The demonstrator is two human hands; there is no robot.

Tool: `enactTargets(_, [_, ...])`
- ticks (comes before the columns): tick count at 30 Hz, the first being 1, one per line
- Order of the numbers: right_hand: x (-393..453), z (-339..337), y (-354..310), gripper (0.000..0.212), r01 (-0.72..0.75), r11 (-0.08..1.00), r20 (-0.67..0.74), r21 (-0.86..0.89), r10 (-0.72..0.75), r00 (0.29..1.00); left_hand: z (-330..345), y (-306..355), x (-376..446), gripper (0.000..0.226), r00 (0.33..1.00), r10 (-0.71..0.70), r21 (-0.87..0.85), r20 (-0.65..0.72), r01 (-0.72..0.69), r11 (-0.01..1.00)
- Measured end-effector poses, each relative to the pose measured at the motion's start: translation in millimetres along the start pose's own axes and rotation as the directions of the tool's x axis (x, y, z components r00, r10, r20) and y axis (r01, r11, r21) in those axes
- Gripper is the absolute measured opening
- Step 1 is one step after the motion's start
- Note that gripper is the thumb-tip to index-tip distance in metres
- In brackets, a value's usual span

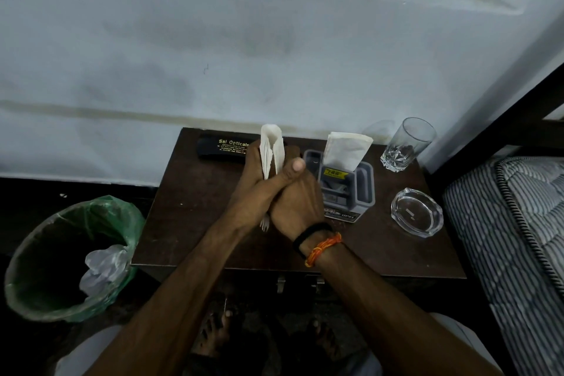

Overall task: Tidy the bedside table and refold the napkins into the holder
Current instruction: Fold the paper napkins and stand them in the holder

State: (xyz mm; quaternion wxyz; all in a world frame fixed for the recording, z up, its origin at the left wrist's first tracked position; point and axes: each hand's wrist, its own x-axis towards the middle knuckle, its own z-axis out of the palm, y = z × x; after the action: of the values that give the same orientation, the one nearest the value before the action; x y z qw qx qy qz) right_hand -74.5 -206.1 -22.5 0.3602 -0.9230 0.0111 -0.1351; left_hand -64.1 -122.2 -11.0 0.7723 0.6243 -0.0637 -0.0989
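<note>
Napkins [271, 149] stand pressed between our left hand [248, 192] and right hand [297, 195], squared for the holder [364, 189] near the table's [189, 214] back edge.

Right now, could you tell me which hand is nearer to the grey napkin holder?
Right. The right hand is just beside the grey napkin holder, on its left edge; the left hand is farther left, behind the right. Both clasp folded napkins.

Holder [348, 189] on table [195, 207], glass [406, 145] behind ashtray [416, 212], seemingly.
</note>
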Motion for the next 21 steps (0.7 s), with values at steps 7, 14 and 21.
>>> enactTargets(7, [-3.0, -6.0, -10.5, 0.043, 0.035, 0.994, 0.151, -0.106, -0.019, 0.988, 3.9, -1.9, 4.4, 0.03, 0.973, -0.131, -0.172, -0.191, 0.099, 0.98])
enactTargets(14, [-10.9, -16.9, -17.1, 0.089, 0.122, 0.987, 0.249, -0.11, -0.091, 0.964, -11.7, -2.0, 20.9, 0.044, 0.948, -0.218, -0.355, -0.232, 0.126, 0.926])
enactTargets(21, [-15.1, -15.1, -12.7, 0.098, 0.233, 0.963, 0.315, -0.135, -0.181, 0.932, -14.9, 3.8, 29.2, 0.05, 0.948, -0.156, -0.401, -0.279, 0.032, 0.915])
